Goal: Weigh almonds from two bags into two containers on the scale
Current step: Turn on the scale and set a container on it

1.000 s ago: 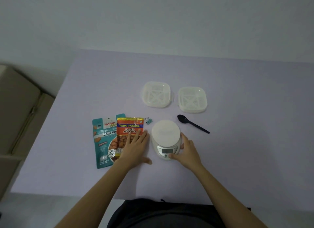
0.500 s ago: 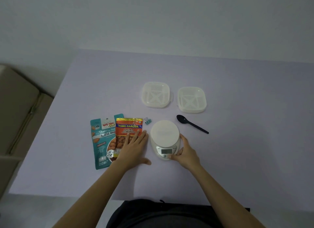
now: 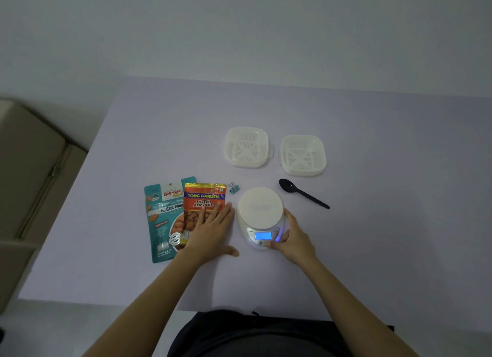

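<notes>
A white kitchen scale (image 3: 260, 207) sits in front of me with its display lit blue and its platform bare. My right hand (image 3: 292, 238) rests against the scale's right side, thumb on the front panel beside the display. My left hand (image 3: 213, 230) lies flat, fingers spread, on the lower part of an orange salted-almonds bag (image 3: 203, 198). That bag overlaps a teal roasted-almonds bag (image 3: 161, 218) to its left. Two white square containers, one on the left (image 3: 249, 147) and one on the right (image 3: 303, 155), stand beyond the scale.
A black plastic spoon (image 3: 302, 193) lies right of the scale. A small teal binder clip (image 3: 233, 188) sits between the orange bag and the scale. The pale purple table (image 3: 386, 223) ends at a wall behind. A beige sofa (image 3: 29, 175) stands to the left.
The scale's display has lit up blue under my right thumb. Both hands have stayed almost where they were.
</notes>
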